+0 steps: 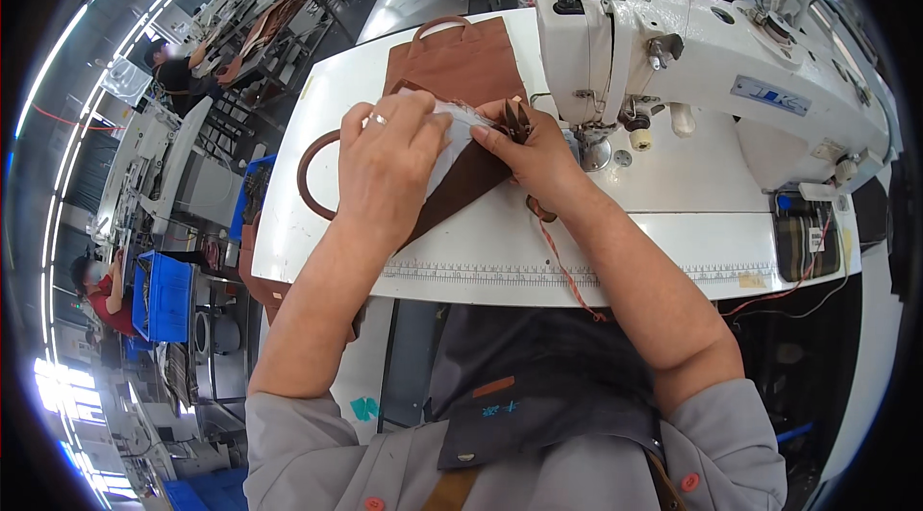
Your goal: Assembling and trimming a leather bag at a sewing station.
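My left hand (pixel 396 150), a ring on one finger, curls its fingers over the edge of a brown bag (pixel 471 181) with white lining (pixel 456 131) showing. My right hand (pixel 540 163) pinches the same edge between thumb and fingers. Held in that hand too is a pair of dark scissors (pixel 517 122); the blades stick up past the fingers and a handle loop (pixel 542 211) shows below the palm. A twisted red and white cord (pixel 562 261) hangs from the loop. Beyond my hands lies a flat reddish-brown bag (pixel 466 59) with a handle. A brown loop handle (pixel 317 174) lies left of my left hand.
A white sewing machine (pixel 663 69) stands right of my hands, its presser foot (pixel 593 148) close to my right hand. A ruler strip (pixel 500 271) runs along the white table's (pixel 654 242) front. Blue bins (pixel 165 295) and people at other machines are off to the left.
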`<state>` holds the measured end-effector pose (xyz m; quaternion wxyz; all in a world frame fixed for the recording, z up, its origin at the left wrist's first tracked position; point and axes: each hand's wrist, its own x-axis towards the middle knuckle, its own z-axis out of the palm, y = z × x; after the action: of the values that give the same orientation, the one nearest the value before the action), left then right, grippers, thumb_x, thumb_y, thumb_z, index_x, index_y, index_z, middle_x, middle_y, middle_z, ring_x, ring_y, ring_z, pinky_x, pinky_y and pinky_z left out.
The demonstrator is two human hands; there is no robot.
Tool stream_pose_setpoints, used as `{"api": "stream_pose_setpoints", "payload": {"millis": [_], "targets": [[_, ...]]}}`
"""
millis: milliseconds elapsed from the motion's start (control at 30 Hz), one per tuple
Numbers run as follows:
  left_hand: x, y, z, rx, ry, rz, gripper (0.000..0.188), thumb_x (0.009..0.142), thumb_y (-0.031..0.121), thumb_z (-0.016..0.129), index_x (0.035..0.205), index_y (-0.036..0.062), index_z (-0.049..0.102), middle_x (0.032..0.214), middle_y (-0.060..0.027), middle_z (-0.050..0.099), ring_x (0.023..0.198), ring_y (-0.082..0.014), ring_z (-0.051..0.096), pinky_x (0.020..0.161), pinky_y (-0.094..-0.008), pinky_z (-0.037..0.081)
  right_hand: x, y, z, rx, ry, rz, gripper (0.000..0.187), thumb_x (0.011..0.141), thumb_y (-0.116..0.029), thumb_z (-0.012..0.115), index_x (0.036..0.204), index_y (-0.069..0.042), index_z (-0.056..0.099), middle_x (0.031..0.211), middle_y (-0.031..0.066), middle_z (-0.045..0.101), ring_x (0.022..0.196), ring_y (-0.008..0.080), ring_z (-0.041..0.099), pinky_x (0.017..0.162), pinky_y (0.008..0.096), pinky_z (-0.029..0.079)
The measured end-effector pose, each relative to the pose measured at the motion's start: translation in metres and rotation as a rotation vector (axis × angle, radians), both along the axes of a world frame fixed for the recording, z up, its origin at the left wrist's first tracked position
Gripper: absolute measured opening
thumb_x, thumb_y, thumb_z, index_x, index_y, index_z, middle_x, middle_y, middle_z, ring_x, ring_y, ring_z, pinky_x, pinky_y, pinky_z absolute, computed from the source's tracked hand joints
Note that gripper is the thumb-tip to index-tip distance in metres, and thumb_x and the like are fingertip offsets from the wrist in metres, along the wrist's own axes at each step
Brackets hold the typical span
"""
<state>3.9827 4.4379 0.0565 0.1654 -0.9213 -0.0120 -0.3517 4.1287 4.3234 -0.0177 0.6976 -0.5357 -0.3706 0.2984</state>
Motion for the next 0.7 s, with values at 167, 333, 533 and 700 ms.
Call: {"api": "stream_pose_setpoints", "payload": {"millis": [167,333,533,700], "targets": [[0.011,0.016,-0.004,-0.124,0.003,-0.074,0.018,0.077,0.009,0.08,0.094,0.012,0.073,0.101,-0.0005,0.066,0.092,-0.0209,0.063,0.089,-0.0398,0.037,0.004,-0.005,0.003,0.005,0.029,0.078,0.02,0.098,-0.011,0.067,0.114,0.001,0.068,0.101,0.0036,0.071,0.094,0.0093,0.061,0.089,0.027,0.049],[0.017,0.011,-0.001,-0.233,0.012,-0.091,0.014,0.079,0.009,0.079,0.093,0.0096,0.074,0.101,-0.0009,0.064,0.094,-0.0207,0.063,0.094,-0.0403,0.036,0.009,-0.003,-0.003,0.017,-0.014,0.101,0.028,0.099,-0.021,0.07,0.121,-0.004,0.068,0.097,-0.0041,0.068,0.083,0.0029,0.057,0.069,0.0209,0.046],[0.013,0.017,0.004,-0.233,0.045,-0.081,0.018,0.078,0.012,0.082,0.094,0.0117,0.073,0.103,-0.0002,0.066,0.095,-0.0196,0.062,0.09,-0.0402,0.032,0.006,-0.007,0.004,-0.011,0.05,0.117,0.023,0.096,-0.012,0.07,0.116,0.0,0.069,0.103,0.0029,0.071,0.094,0.009,0.061,0.088,0.0277,0.049],[0.013,0.011,0.013,-0.157,0.081,-0.031,0.014,0.079,0.011,0.08,0.092,0.0121,0.073,0.102,0.0006,0.065,0.095,-0.0184,0.061,0.089,-0.0397,0.03,0.009,-0.003,-0.006,0.05,0.017,0.15,0.029,0.097,-0.021,0.071,0.121,-0.004,0.069,0.098,-0.0041,0.068,0.085,0.0039,0.058,0.074,0.0221,0.047]]}}
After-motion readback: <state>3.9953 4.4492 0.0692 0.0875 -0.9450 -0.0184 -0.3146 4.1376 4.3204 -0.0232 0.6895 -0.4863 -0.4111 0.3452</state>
